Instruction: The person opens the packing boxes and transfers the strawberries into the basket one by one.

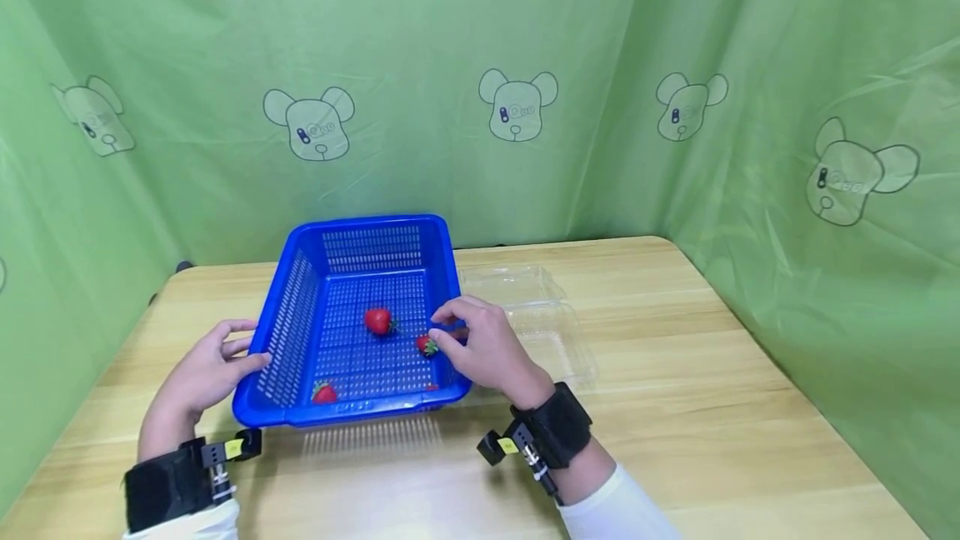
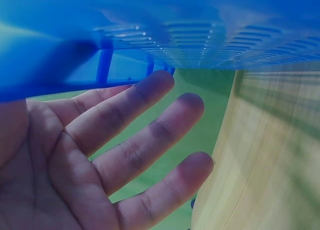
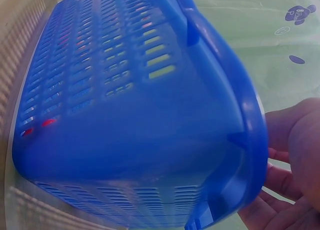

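A blue perforated plastic basket (image 1: 431,232) stands on the table, with strawberries inside. One large strawberry (image 1: 378,322) lies near the middle of its floor, another (image 1: 324,392) by the front left, and a third (image 1: 425,346) close to the right wall. My left hand (image 1: 213,362) grips the left rim, thumb over the top and fingers outside beneath it; the left wrist view shows three of these fingers (image 2: 150,135) spread. My right hand (image 1: 487,348) hangs over the right rim, thumb and index finger apart, fingertips just above the right strawberry. Nothing shows between them.
A clear plastic clamshell box (image 1: 551,340) lies opened on the wooden table (image 1: 675,373), right of the basket and partly behind my right hand. Green curtains (image 1: 420,165) with bear-head drawings hang round the table's back and sides.
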Available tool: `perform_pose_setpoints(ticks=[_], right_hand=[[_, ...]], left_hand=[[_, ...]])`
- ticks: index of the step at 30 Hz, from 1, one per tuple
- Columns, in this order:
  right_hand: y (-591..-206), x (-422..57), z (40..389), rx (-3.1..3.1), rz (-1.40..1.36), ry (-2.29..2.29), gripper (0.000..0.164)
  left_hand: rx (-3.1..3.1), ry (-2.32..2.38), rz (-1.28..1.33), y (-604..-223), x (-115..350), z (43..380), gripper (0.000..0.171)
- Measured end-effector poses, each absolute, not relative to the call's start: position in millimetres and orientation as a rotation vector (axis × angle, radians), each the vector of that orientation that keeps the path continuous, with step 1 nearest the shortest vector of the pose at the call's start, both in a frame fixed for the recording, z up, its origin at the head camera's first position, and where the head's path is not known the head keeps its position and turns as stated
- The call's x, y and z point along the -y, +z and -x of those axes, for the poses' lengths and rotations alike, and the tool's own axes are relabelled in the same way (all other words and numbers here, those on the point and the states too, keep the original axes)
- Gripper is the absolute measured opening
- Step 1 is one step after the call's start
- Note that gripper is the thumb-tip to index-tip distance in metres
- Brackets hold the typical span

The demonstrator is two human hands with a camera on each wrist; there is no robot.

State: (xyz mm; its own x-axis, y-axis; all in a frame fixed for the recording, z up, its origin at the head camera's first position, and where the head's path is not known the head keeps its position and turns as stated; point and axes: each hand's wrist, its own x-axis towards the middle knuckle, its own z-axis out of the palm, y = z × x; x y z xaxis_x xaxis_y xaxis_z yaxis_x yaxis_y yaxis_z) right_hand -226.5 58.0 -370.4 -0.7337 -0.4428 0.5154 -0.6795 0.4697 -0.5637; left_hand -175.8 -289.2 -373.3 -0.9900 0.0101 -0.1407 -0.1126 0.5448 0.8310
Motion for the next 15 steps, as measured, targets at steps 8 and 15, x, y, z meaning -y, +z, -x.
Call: perform_pose_setpoints(ticks=[8,15], right_hand=[[-368.3,-60.5,226.9,2.455,-0.922,1.14,0.011],[-365.1,-64.5,228.0,2.446,-0.886,1.181,0.008]], left_hand=[[-2.642,1.438,0.09,-373.7,289.5,175.7,0.062],[-2.644,1.431,0.084,-374.7,290.9,176.7,0.063]])
